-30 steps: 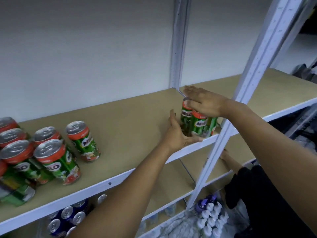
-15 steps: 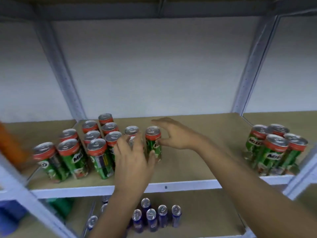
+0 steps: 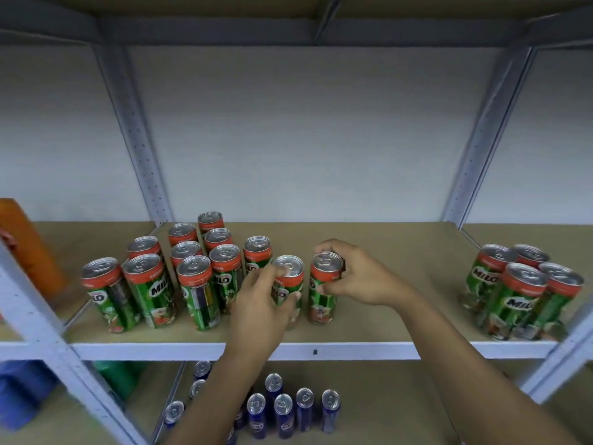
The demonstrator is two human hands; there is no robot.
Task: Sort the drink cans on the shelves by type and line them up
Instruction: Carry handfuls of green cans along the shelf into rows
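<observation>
While both hands work at the frame's centre, the left hand (image 3: 263, 303) grips one Milo can (image 3: 287, 289); the right hand (image 3: 356, 277) grips its neighbour can (image 3: 324, 289); both stand upright on the shelf (image 3: 385, 322).

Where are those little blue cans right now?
The blue cans stand on the lower shelf, in the bottom middle of the head view, below the green Milo cans and between the person's forearms.
</observation>
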